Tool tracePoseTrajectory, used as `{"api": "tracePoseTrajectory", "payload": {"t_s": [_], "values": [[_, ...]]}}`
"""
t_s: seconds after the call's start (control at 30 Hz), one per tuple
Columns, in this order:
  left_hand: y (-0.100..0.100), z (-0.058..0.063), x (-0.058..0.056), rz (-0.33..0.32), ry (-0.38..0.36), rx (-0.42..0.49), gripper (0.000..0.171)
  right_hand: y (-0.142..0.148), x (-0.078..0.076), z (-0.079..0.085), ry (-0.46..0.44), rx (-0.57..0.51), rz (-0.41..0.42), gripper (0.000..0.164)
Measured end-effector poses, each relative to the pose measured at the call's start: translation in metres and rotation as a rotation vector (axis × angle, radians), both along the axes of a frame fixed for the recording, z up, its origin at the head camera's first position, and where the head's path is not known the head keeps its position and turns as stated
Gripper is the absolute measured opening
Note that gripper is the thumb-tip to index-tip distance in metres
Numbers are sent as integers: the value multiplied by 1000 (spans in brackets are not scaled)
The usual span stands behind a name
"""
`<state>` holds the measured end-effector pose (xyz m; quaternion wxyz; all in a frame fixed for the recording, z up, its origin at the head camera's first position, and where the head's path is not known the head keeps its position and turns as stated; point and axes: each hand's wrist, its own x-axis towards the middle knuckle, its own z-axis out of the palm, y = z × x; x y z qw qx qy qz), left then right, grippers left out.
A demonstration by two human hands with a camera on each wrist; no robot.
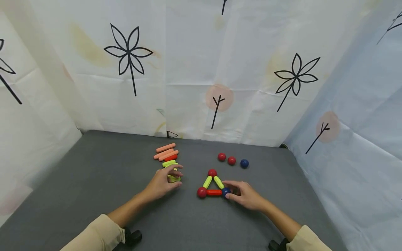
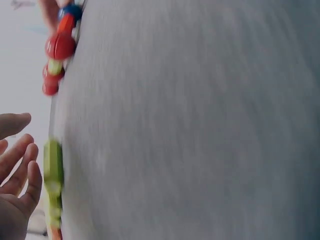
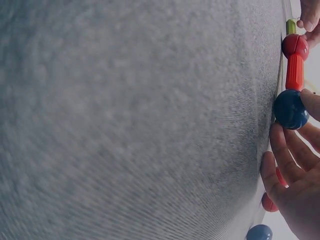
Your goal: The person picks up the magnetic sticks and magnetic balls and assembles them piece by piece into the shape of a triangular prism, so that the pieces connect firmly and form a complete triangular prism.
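Beige sleeves [image 1: 95,235] sit closest to us, and beyond them all the action is on the grey tabletop [image 1: 119,167]! Right hand [image 1: 246,196] first: thumb and fingers pinch the blue corner ball [image 1: 225,192] of a flat triangle. Completing it, a near red ball [image 1: 202,192], a far red ball [image 1: 212,173], a red rod [image 1: 214,192] along the near edge and two yellow-green side rods [image 1: 207,182].

Across to the left hand [image 1: 163,181]: thumb and fingers apart, poised at the loose yellow-green rods [image 2: 53,162], nothing gripped that we can see. Pale orange rods [image 1: 165,147] lie just beyond, and three loose balls [image 1: 231,160], two red and one blue, sit past the triangle.

How do they handle? Rods look light and stiff, probably plastic: take one round the middle, ends free. Those glossy balls could slip or roll, so hold them at their widest. Joints look the weak spot; lifted by one corner, the triangle might fold or part, so steady it flat!
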<state>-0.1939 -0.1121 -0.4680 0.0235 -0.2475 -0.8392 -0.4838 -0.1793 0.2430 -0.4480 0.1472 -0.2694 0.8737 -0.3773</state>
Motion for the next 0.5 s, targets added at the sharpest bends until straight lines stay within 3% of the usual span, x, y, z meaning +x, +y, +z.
{"api": "tracePoseTrajectory", "payload": {"t_s": [0.2, 0.5], "values": [[-21, -6, -6, 49, 39, -42, 44, 1, 1, -1, 0, -2, -8, 46], [-23, -8, -3, 24, 119, -299, 42, 0, 2, -2, -24, -5, -23, 46]]}}
